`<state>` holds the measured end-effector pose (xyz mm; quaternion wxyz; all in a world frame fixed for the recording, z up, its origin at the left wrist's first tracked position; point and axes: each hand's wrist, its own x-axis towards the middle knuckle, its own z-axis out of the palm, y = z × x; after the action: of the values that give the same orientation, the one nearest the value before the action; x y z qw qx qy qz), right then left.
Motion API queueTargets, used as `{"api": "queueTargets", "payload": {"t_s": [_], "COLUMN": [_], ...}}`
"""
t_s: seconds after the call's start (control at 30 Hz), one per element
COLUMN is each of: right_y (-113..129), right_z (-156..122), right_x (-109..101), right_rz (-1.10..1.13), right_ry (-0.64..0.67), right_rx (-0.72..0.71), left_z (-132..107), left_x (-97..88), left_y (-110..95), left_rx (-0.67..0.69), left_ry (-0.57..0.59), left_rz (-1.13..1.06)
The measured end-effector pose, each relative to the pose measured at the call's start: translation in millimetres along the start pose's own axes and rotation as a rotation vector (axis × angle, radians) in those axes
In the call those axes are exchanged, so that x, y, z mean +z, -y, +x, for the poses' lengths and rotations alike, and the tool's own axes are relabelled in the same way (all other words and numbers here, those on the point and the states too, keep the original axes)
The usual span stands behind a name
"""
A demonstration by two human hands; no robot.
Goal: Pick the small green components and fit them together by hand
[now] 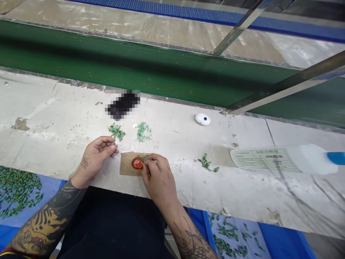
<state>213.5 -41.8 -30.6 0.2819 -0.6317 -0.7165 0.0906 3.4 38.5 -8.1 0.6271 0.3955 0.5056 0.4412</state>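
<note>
My left hand (94, 158) is closed in a pinch, with a small green part (113, 144) between thumb and forefinger. To its right lies a piece of brown cardboard (126, 169) bearing a small round dish of red-orange liquid (138, 164). Thumb and forefinger of my right hand (161, 178) are pinched together at the dish's right rim; what they hold, if anything, is too small to make out. Beyond my hands are a pile of green parts with brownish ends (116, 132) and a looser pile of lighter green pieces (143, 131).
A small green cluster (205, 163) lies right of my hands, before a white bottle with a blue cap (269, 159) on its side. A white rounded case (202, 119) and a blurred dark object (124, 104) sit farther back. Metal posts (291, 84) stand by the green belt (172, 72).
</note>
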Motion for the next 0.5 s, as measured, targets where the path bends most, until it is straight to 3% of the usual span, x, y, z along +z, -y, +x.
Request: {"api": "queueTargets", "payload": {"t_s": [0.5], "right_y": [1.7], "right_z": [0.2], "right_x": [-3.4], "right_rz": [-0.001], "right_ry": [0.008], "right_rx": [0.003], "left_z": [-5.2], "left_x": [-0.5], "left_y": [4.0], "left_rx": [-0.024], "left_ry": [-0.007], "left_rz": [-0.004]}}
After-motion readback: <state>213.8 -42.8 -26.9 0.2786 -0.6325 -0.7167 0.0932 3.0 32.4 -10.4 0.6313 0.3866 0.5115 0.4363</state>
